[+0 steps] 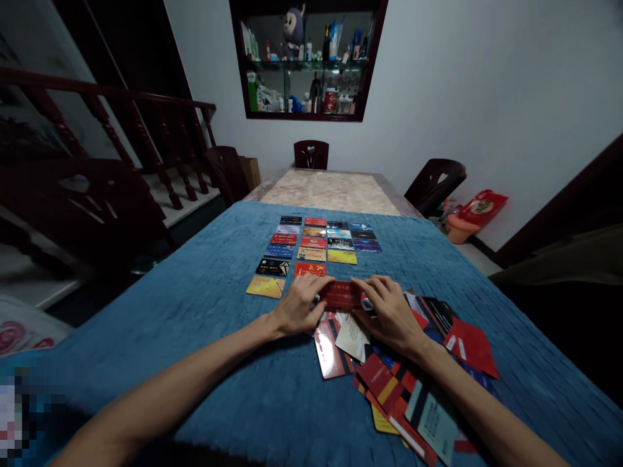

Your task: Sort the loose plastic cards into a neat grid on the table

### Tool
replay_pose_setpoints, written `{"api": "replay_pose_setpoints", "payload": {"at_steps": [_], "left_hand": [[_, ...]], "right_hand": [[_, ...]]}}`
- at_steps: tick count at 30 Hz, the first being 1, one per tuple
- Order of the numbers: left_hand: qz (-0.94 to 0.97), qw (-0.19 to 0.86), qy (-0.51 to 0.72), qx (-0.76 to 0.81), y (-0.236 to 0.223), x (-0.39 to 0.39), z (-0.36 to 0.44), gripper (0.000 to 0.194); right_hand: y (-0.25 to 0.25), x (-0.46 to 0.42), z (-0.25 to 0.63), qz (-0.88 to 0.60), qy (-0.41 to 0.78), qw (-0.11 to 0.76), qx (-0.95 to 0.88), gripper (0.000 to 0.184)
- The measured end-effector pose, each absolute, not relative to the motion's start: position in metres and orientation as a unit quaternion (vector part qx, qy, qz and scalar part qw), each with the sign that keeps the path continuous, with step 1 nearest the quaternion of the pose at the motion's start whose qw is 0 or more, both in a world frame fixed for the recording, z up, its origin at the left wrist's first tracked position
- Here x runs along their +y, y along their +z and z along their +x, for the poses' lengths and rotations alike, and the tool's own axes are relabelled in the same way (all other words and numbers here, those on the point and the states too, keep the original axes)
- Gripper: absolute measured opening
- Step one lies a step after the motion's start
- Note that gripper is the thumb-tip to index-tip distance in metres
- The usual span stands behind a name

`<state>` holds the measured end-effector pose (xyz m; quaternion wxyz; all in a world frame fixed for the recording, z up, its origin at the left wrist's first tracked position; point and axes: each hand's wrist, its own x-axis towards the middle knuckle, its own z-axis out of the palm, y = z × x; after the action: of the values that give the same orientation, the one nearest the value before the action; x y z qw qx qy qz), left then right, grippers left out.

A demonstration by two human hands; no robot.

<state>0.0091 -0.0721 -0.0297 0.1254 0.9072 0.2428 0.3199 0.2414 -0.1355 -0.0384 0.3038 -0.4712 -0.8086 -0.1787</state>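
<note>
Card (339,295), dark red and glossy, at dial centre, with left hand (299,305) clamped on its 9 o'clock end and right hand (389,311) on its 3 o'clock end. Apparently partway: four uneven columns of cards (313,243) laid out at 11 to 12 o'clock, overlapping loose pile (382,381) remaining at 4 to 5 o'clock. Thin, smooth, plastic-looking rectangles, all on surface (341,191) draped in ribbed blue cloth (204,279).

Head-worn view, forward and down over table (335,188)
</note>
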Motion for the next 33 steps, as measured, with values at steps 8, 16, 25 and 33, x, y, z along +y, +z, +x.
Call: {"api": "replay_pose_setpoints", "payload": {"at_steps": [8,16,25,33], "left_hand": [[0.921,0.098,0.287,0.244,-0.024,-0.072,0.006,0.058],[0.937,0.052,0.266,0.222,-0.021,-0.065,0.002,0.053],[0.95,0.004,0.243,0.193,-0.02,-0.055,-0.005,0.053],[0.953,0.003,0.226,0.204,-0.002,-0.042,-0.013,0.053]], "right_hand": [[-0.035,-0.138,0.24,-0.479,-0.178,0.3,-0.805,0.048],[-0.033,-0.139,0.241,-0.465,-0.195,0.294,-0.812,0.045],[-0.033,-0.137,0.242,-0.454,-0.175,0.3,-0.821,0.049],[-0.022,-0.121,0.237,-0.454,-0.175,0.274,-0.83,0.048]]}}
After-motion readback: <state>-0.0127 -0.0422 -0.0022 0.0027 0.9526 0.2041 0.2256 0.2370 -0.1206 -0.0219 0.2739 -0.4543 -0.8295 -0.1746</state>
